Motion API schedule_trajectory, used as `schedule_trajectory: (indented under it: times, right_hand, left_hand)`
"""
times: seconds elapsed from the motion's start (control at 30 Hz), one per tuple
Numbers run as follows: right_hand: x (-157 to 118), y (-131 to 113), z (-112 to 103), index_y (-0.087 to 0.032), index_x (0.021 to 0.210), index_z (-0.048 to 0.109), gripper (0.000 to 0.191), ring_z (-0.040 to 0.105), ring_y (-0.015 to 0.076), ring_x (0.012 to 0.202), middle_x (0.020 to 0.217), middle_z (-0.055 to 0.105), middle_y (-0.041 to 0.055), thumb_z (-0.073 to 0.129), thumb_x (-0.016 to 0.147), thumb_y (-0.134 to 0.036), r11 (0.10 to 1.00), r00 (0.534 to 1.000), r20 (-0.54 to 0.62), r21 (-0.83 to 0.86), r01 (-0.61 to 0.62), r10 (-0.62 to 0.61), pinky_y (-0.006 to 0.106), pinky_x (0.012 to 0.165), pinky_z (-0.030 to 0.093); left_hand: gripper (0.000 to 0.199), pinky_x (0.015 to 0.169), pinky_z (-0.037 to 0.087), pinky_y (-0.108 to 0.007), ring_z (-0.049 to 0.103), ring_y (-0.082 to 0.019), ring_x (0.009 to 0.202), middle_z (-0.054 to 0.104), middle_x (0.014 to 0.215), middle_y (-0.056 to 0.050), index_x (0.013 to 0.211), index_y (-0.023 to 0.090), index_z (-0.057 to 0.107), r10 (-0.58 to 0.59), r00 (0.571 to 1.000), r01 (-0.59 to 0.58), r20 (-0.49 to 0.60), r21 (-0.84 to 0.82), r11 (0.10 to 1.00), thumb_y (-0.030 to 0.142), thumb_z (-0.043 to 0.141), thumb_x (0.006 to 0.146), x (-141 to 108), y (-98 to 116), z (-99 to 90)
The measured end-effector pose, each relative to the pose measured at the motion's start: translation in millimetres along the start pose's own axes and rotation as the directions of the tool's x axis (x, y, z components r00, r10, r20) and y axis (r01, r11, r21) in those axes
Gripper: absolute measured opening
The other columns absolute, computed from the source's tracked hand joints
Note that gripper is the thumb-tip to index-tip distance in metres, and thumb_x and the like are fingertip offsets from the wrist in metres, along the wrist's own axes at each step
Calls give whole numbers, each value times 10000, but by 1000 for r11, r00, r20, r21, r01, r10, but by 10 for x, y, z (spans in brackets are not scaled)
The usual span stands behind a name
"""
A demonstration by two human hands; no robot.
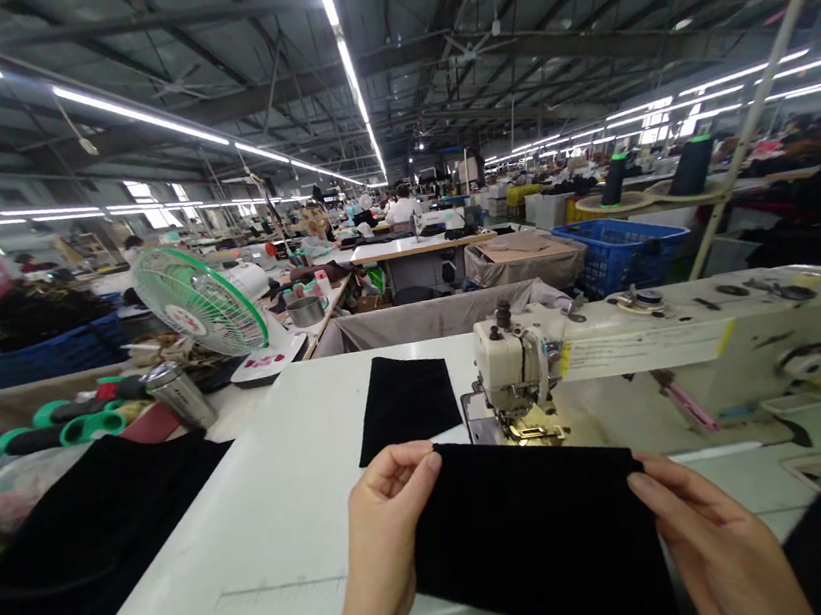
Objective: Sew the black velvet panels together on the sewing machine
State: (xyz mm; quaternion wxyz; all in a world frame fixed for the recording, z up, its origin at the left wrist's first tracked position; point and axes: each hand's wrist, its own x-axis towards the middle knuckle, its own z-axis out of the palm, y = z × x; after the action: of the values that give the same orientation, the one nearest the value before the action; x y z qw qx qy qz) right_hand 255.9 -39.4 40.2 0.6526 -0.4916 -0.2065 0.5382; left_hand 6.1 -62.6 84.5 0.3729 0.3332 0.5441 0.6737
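Head view, both hands point(391, 522) pinching a black cloth point(538, 533) by its upper corners, sewing machine point(658, 346) just beyond.

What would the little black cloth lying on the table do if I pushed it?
The black cloth lies flat and looks thin, so it would probably slide or wrinkle. Lifted, it may droop. With no round sides, it shouldn't roll.

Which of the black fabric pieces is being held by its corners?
The large piece before the sewing machine: left hand and right hand pinch its upper corners. The smaller piece lies on the white tabletop.
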Motion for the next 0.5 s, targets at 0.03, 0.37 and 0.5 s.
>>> schedule_trajectory:
  times: [0.03,0.37,0.5]
  right_hand:
    - [15,17,-8,-205,810,801,471,701,186,953,930,780,23,962,396,-363,1000,1000,8,-7,16,-16,129,756,563]
    - [-2,-17,119,-201,799,784,243,690,183,808,877,758,43,839,696,-414,928,918,238,-124,352,-317,265,768,561]
    - [8,-32,177,-189,803,765,257,672,172,751,772,738,31,842,698,-410,939,923,233,-83,334,-308,271,728,551]
  left_hand:
    - [261,761,496,-183,641,-127,807,739,855,-24,676,171,733,4,1000,-4,-5,0,1000,365,881,585,6,4,3]
    - [469,744,535,-92,676,-93,763,725,741,50,656,200,637,-14,993,2,-120,-103,995,273,960,324,197,13,-90]
    - [404,751,531,-93,673,-82,770,715,765,64,662,204,593,76,996,-77,-53,-16,997,305,925,454,292,-129,-226]
